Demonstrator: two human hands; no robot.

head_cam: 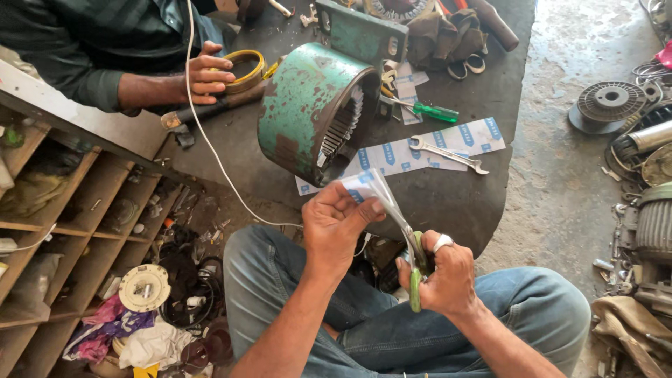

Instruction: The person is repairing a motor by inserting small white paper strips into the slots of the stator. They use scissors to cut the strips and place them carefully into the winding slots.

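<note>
Workbench (448, 203): dark slab, low, stretching across the upper middle, knees in blue jeans just below its near edge.
Shelf unit (63, 231): wooden compartments at left, cluttered with small parts and rags.
Motor housing (315, 112): green, rusty cylinder lying on its side on the workbench, open end toward the right, slots visible inside.
Paper strips (420, 150): white with blue print, flat on the workbench, just right of the motor housing.
Other person's hand (210, 73): at upper left, resting on a yellow ring (245, 70), well apart from the cutting.
Wrench (448, 154): lying on the paper strips.
Screwdriver (427, 110): green handle, beyond the wrench.
Left hand (336, 224): fingers pressed together, pinching a sheet of paper (367, 187) at the near edge of the workbench, below the motor housing.
Right hand (441, 273): closed around green-handled scissors (413, 252), ring on one finger.
Scissors: blades angled up into the sheet of paper, touching it.
</note>
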